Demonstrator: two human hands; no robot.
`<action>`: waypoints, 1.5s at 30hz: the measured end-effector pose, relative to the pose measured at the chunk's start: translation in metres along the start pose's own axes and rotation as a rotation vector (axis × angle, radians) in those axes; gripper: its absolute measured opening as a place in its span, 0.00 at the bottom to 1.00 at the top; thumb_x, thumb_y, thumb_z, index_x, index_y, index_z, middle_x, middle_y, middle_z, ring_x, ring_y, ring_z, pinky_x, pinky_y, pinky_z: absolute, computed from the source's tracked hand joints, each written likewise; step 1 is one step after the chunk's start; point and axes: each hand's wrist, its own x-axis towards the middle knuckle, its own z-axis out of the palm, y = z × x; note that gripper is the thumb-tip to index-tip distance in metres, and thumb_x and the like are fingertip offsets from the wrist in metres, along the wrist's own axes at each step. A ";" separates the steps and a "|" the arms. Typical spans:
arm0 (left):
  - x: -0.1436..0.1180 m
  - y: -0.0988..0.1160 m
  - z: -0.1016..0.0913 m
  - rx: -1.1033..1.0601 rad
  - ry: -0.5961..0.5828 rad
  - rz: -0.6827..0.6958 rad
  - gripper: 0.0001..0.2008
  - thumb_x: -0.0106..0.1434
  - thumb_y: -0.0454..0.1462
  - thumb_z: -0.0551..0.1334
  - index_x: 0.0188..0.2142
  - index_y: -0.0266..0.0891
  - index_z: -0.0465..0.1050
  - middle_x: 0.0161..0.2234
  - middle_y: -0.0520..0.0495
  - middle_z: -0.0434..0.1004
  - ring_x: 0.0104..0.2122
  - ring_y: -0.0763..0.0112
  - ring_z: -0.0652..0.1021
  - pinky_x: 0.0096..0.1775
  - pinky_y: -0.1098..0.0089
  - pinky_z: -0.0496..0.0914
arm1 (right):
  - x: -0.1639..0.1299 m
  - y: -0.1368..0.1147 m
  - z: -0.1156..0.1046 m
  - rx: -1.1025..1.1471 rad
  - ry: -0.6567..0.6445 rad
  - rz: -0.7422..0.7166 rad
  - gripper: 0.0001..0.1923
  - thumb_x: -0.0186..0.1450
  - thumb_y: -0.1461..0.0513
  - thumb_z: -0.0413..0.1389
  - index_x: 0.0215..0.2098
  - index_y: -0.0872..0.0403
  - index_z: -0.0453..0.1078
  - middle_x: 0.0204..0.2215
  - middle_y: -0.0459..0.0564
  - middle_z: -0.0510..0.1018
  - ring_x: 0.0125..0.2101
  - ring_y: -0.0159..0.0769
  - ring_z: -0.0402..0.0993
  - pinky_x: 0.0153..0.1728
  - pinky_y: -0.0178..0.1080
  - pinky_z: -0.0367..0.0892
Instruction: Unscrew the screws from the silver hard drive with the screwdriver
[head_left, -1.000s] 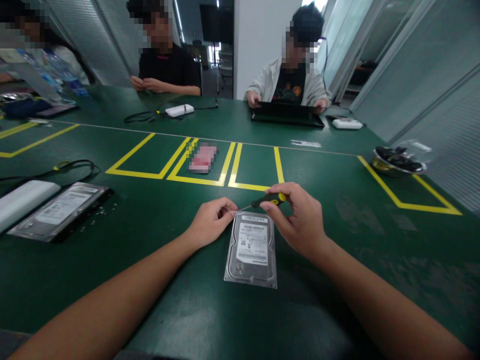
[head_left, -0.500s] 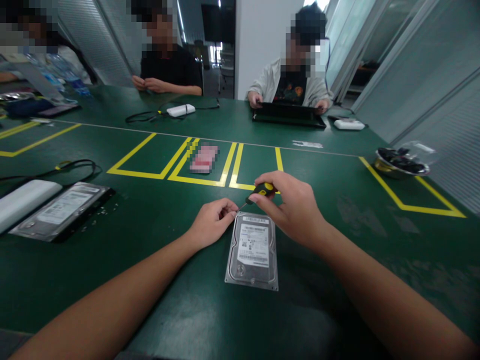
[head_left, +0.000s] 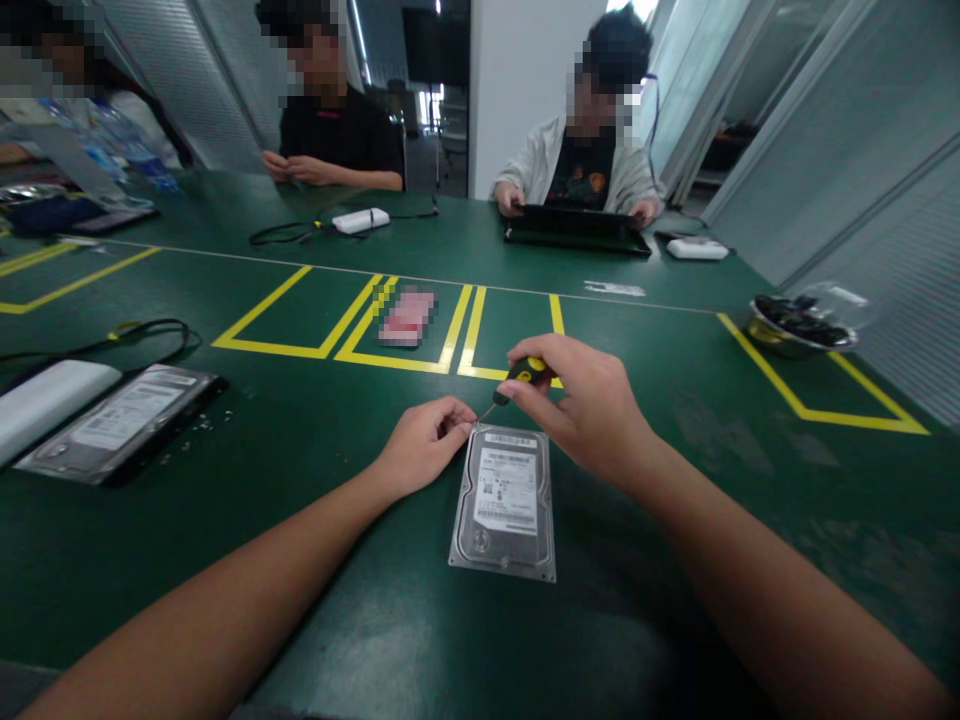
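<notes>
A silver hard drive (head_left: 499, 555) with a white label lies flat on the green table in front of me. My right hand (head_left: 581, 405) is closed around the black-and-yellow handle of a screwdriver (head_left: 528, 372). The thin shaft slants down to the left, and its tip meets the drive's upper left corner. At that same corner, my left hand (head_left: 427, 440) has its thumb and fingers pinched together, touching the drive's edge beside the screwdriver tip. Whatever sits between those fingertips is hidden.
To the left lie a second hard drive (head_left: 124, 415), a white power bank (head_left: 60, 405), a black cable (head_left: 161, 325) and small scattered bits (head_left: 199, 430). A metal bowl (head_left: 799, 335) of dark parts stands at right. Across the table, people sit; one holds a black panel (head_left: 577, 230).
The screwdriver handle has turned a little in my right hand and tilted up slightly, showing more of the shaft. My left hand and the hard drive stay in place.
</notes>
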 end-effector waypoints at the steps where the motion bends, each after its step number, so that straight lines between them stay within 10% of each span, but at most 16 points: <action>1: 0.000 0.000 0.000 0.000 -0.001 -0.001 0.08 0.64 0.37 0.58 0.38 0.37 0.74 0.32 0.50 0.78 0.30 0.71 0.74 0.32 0.70 0.66 | 0.000 0.000 0.000 0.003 -0.001 0.004 0.11 0.64 0.61 0.61 0.42 0.59 0.71 0.35 0.50 0.79 0.33 0.33 0.74 0.36 0.34 0.66; 45: 0.003 0.003 -0.001 0.019 -0.017 0.005 0.08 0.64 0.37 0.57 0.39 0.37 0.74 0.32 0.50 0.77 0.30 0.71 0.74 0.33 0.71 0.66 | 0.038 -0.006 -0.003 0.150 -0.110 0.161 0.09 0.64 0.63 0.57 0.42 0.56 0.74 0.32 0.46 0.78 0.28 0.30 0.68 0.32 0.34 0.58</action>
